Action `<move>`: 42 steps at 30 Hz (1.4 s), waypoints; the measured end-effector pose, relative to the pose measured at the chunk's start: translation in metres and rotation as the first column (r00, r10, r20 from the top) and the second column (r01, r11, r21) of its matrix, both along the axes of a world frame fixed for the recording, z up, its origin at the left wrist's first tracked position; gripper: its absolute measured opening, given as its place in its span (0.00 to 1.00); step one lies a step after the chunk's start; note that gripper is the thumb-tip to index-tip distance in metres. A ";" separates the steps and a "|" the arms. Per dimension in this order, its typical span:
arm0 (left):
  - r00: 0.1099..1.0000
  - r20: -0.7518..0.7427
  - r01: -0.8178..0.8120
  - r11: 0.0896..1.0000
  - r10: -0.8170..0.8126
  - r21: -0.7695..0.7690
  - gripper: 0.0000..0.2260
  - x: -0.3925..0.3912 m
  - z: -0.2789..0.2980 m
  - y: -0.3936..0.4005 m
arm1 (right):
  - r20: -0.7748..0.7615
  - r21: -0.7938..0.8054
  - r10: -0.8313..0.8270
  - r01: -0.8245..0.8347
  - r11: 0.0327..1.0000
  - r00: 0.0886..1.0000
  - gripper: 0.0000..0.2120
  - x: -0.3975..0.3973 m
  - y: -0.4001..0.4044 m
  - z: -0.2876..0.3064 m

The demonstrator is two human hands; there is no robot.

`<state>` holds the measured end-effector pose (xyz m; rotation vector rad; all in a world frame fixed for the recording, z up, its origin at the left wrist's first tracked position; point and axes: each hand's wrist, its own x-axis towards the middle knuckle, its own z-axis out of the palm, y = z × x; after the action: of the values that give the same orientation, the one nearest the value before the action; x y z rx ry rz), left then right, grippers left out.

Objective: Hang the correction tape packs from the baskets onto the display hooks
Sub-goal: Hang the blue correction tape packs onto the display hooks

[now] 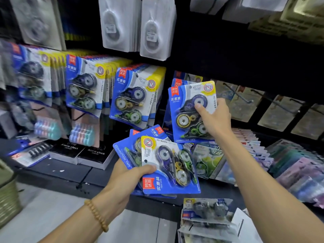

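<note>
Rows of blue-and-yellow blister-card correction tape packs (82, 85) hang at 10 o'clock; white blister packs (154, 28) at 12; black alarm clock boxes (95, 155) on shelf at 8. Right hand (213, 116), arm stretched forward, pinches one blue correction tape pack (191, 111) upright at 1 o'clock, more packs hanging just behind. Left hand (128, 176), beaded bracelet (97, 215) on wrist, grips fanned stack of blue packs (168, 165) at centre. Woven basket edge (8, 193) at 8; contents not visible.

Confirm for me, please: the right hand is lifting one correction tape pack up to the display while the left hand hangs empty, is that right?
Not quite. The left hand is not empty: it grips a fanned stack of packs. The rest stands; the right hand holds one correction tape pack up at the display. The head view shows it.
</note>
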<state>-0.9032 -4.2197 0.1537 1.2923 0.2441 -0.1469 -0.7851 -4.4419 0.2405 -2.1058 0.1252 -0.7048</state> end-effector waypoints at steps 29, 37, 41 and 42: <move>0.999 0.021 0.036 0.980 -0.033 -0.194 0.15 -0.009 0.002 -0.002 | -0.201 0.203 0.105 -0.063 0.977 0.974 0.09 -0.043 -0.016 -0.047; 0.996 0.073 0.056 0.987 -0.045 -0.152 0.14 -0.012 0.001 -0.013 | -0.433 -0.161 0.327 -0.429 0.889 0.840 0.46 -0.082 -0.031 -0.034; 0.993 0.104 0.066 0.991 -0.054 -0.118 0.16 -0.006 0.003 -0.012 | -0.472 -0.321 0.304 -0.483 0.815 0.827 0.33 -0.085 -0.030 -0.027; 0.992 0.113 0.061 0.992 -0.049 -0.110 0.16 -0.005 0.004 -0.012 | -0.482 -0.290 0.350 -0.523 0.801 0.803 0.30 -0.088 -0.028 -0.025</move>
<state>-0.9087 -4.2320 0.1576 1.1902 0.1042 -0.1340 -0.8732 -4.4695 0.2156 -2.5350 -0.3236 0.0170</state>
